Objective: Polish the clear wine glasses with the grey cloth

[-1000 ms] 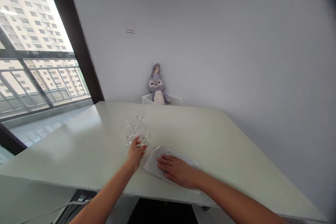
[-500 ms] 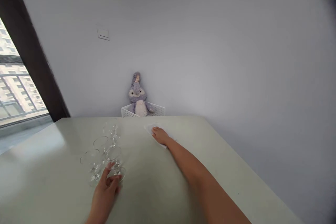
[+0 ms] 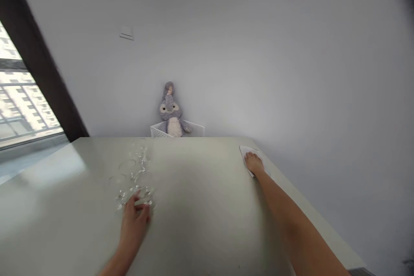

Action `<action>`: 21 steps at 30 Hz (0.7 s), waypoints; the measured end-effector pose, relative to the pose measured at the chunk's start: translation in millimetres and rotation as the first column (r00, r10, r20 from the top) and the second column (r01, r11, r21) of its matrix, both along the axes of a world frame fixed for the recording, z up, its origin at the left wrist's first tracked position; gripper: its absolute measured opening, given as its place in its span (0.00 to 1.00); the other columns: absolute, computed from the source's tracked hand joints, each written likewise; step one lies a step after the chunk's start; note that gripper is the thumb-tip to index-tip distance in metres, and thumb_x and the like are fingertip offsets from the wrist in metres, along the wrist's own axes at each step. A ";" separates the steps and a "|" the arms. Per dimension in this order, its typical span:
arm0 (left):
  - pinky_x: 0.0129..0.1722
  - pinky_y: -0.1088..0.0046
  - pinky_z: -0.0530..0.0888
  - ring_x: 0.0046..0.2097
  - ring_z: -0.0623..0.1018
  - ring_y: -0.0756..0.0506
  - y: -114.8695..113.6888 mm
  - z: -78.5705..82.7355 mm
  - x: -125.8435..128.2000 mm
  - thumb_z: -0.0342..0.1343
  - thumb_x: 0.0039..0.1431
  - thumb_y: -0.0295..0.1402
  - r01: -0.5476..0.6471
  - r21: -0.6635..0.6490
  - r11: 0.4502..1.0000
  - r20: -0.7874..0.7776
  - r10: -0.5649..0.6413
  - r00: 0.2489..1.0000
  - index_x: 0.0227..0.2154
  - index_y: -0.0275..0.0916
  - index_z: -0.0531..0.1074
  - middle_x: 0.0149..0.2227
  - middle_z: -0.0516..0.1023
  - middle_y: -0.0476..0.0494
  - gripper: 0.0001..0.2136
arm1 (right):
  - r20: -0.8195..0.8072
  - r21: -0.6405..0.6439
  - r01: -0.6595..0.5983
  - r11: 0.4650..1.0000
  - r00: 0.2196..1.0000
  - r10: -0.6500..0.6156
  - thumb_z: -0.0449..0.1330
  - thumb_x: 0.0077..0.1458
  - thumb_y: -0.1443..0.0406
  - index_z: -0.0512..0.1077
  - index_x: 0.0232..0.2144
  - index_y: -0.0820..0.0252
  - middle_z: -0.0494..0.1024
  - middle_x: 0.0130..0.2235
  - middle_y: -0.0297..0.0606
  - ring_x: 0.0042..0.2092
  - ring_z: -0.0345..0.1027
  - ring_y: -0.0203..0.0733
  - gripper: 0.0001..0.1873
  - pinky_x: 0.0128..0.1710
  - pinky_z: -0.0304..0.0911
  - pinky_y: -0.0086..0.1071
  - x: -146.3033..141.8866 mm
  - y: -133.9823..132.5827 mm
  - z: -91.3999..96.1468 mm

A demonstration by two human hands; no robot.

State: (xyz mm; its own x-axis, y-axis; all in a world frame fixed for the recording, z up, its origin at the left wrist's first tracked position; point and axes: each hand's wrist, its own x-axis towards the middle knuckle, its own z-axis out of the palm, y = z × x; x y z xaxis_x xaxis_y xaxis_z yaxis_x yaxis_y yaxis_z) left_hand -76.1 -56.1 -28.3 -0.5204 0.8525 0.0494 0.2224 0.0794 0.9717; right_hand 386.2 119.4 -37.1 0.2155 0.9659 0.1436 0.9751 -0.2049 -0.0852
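Observation:
Several clear stemmed glasses [image 3: 142, 161] stand close together on the left part of the pale table [image 3: 200, 207]. My left hand [image 3: 134, 220] is closed by its thumb and fingers around the lower part of the nearest glass [image 3: 148, 192], which stays on the tabletop. Transparency and blur make the glasses' outlines faint. Far over by the right edge, my right hand [image 3: 254, 164] presses on a white cloth [image 3: 243, 151] with its fingers over it. Part of the cloth is hidden beneath the palm.
Behind the table's far edge, a grey plush toy [image 3: 170, 112] sits in a white perforated basket [image 3: 196, 130] against the wall. A dark window frame [image 3: 48, 64] is at the left. The table's right edge runs close to the wall.
My right hand has slid the white cloth rightward across the table, from near the middle to the right edge. My left hand stays at the nearest glass. The view has tilted slightly.

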 end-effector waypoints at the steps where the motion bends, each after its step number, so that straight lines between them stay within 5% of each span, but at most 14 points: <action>1: 0.22 0.74 0.68 0.25 0.69 0.52 -0.4 0.7 0.7 0.56 0.40 0.40 0.003 0.030 1.000 0.017 -0.004 1.000 0.47 0.42 0.63 0.36 0.66 0.48 0.27 | 0.006 -0.006 -0.006 1.000 1.000 0.006 0.39 0.61 0.61 0.60 0.53 0.66 0.58 0.58 0.49 0.58 0.50 0.51 0.23 0.53 0.49 0.43 -1.8 -7.4 -2.0; 9: 0.21 0.79 0.67 0.23 0.64 0.55 -35.6 14.4 15.1 0.53 0.46 0.34 -0.034 0.151 0.988 0.442 -0.037 0.896 0.45 0.45 0.61 0.27 0.61 0.54 0.20 | 0.028 0.034 -0.125 0.992 0.992 0.124 0.42 0.58 0.64 0.64 0.51 0.58 0.63 0.55 0.45 0.55 0.53 0.52 0.21 0.48 0.53 0.47 -34.9 -53.6 -13.1; 12: 0.23 0.77 0.69 0.25 0.70 0.53 -39.4 27.3 20.9 0.52 0.51 0.39 0.075 0.097 0.993 0.709 -0.121 0.695 0.50 0.47 0.55 0.29 0.68 0.50 0.23 | -0.192 0.113 -0.052 0.992 0.979 0.073 0.44 0.56 0.66 0.70 0.44 0.61 0.68 0.50 0.49 0.53 0.55 0.55 0.19 0.47 0.54 0.48 -47.1 -64.0 -10.1; 16: 0.33 0.72 0.74 0.36 0.76 0.48 -24.7 43.1 23.7 0.47 0.55 0.46 0.175 0.123 0.977 0.911 -0.181 0.371 0.48 0.46 0.54 0.40 0.72 0.38 0.19 | -0.555 0.182 0.157 0.971 0.831 -0.030 0.47 0.52 0.65 0.73 0.37 0.63 0.71 0.44 0.54 0.50 0.59 0.56 0.17 0.46 0.54 0.50 -66.9 -69.3 -2.2; 21: 0.34 0.68 0.76 0.44 0.74 0.44 -6.2 48.2 25.4 0.43 0.57 0.48 0.126 0.194 0.973 0.957 -0.216 0.195 0.38 0.40 0.59 0.43 0.71 0.33 0.16 | -0.766 0.243 0.287 0.927 0.643 0.002 0.46 0.48 0.64 0.71 0.36 0.65 0.74 0.34 0.47 0.38 0.67 0.48 0.18 0.38 0.63 0.40 -90.7 -66.4 1.4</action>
State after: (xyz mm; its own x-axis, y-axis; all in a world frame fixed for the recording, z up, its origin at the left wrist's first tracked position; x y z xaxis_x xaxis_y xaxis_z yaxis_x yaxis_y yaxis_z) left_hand -50.7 -62.3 19.9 -0.0426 0.9460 -0.3215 -0.8917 0.1092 0.4393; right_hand 295.6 53.0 -35.7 0.5176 0.8413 0.1557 0.5080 -0.1558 -0.8471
